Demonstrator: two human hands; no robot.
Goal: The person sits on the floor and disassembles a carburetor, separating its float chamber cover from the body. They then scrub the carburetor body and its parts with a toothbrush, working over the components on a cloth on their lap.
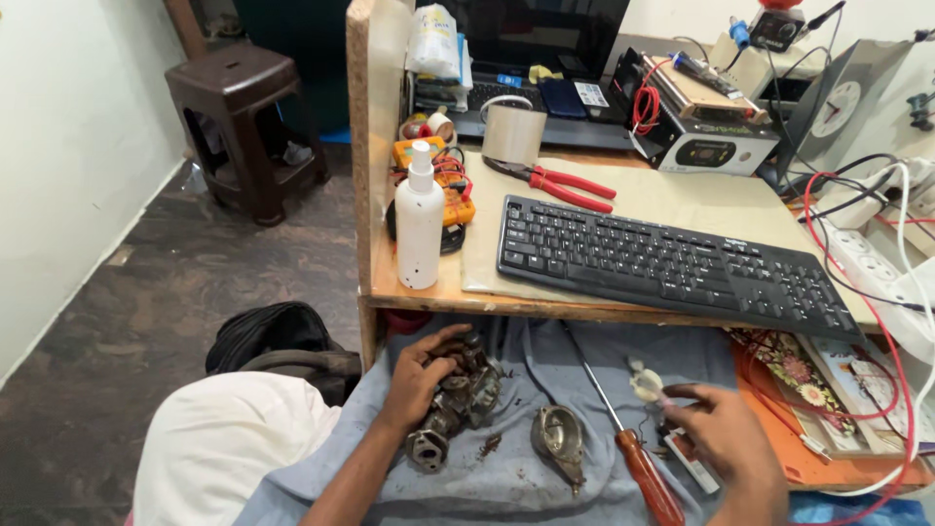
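Two hands over the grey cloth: left hand clasps a grimy metal carburetor; right hand pinches a small pale brush.

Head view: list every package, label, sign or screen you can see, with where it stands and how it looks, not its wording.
Laptop screen: back of the desk, dark, unlit rectangle.
Plastic packet: left of the laptop, white, crumpled, upright.
Spray bottle: desk's front left, white, no label visible.
Black box: right of the laptop, small pale front panel.
Clock face: far right, round, white, on a grey panel.
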